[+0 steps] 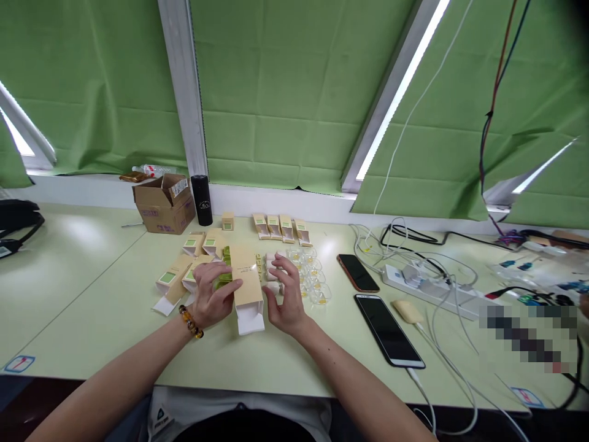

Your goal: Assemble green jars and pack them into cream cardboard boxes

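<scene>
Tan carton (247, 273): judged to be in the opening or steadying step, with a white end flap (251, 324) hanging out toward the near edge of the table (271, 362); not yet closed.
Next move at the tan carton: seems to call for a firm left hold without crushing the card walls, and for keeping the right fingers clear of the open end.
Left hand (212, 299): clamped on the tan carton, thumb pressed on the printed face, other fingers along the left side and partly hidden.
Right hand (288, 301): just right of the tan carton, thumb and fingers apart and curved; cannot tell about contact with the side wall.
Carton to fingers: lying between both hands, printed face up, open end toward the body; cannot tell whether resting on the table or slightly lifted.
White pieces (274, 287): right of the tan carton, beside the right fingers, partly hidden, apparently not gripped.
Green pieces (226, 255): just left of the tan carton, partly covered by the left hand.
Clear cups (321, 293): right of the tan carton, past the white pieces.
Open cartons (173, 274): grouped left of the tan carton.
</scene>
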The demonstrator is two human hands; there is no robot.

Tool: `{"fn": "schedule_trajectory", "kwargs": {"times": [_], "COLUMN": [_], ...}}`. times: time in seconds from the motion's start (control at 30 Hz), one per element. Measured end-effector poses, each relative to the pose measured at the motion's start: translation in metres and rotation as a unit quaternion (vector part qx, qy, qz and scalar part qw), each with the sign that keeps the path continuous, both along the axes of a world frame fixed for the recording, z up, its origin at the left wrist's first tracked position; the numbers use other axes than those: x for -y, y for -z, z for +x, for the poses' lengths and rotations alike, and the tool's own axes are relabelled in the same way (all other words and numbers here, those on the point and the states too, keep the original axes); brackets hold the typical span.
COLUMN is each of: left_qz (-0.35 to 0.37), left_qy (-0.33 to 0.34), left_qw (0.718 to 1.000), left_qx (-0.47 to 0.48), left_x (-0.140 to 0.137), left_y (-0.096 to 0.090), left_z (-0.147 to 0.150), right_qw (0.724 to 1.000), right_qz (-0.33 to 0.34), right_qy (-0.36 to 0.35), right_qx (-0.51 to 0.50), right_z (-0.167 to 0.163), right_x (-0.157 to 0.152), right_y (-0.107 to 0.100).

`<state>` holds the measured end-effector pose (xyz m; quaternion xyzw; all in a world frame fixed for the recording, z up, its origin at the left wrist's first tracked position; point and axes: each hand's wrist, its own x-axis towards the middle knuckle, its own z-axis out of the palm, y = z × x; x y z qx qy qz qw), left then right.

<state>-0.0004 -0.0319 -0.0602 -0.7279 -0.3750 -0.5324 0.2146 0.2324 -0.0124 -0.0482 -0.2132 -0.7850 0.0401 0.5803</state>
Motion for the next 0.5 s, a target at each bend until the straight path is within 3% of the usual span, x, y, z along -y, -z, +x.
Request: {"fn": "schedule_trajectory", "kwargs": {"times": [0.13, 0.23, 0.3, 0.37, 0.5], "left_qz": [0.076, 0.084, 0.016, -0.097, -0.28], "left_qy": [-0.004, 0.037, 0.095, 0.155, 0.265], "left_qw": [0.996, 0.995, 0.995, 0.98, 0.879], "left_qx": [-0.038, -0.029, 0.004, 0.074, 0.28], "left_x": [0.003, 0.006, 0.007, 0.006, 0.002], "left_y": [-0.006, -0.014, -0.015, -0.013, -0.012], "left_z": [0.005, 0.01, 0.012, 0.015, 0.024], "right_qw": [1.0, 0.999, 0.999, 0.999, 1.0], "right_qz": [0.025, 0.047, 0.046, 0.035, 0.004], "right_qy": [0.004, 0.002, -0.003, -0.008, -0.015], "right_qx": [0.006, 0.0, -0.007, -0.018, -0.023], "right_z": [0.0, 0.0, 0.0, 0.001, 0.001], "right_x": [-0.001, -0.002, -0.001, 0.001, 0.003], "right_y": [0.001, 0.0, -0.002, -0.004, -0.007]}}
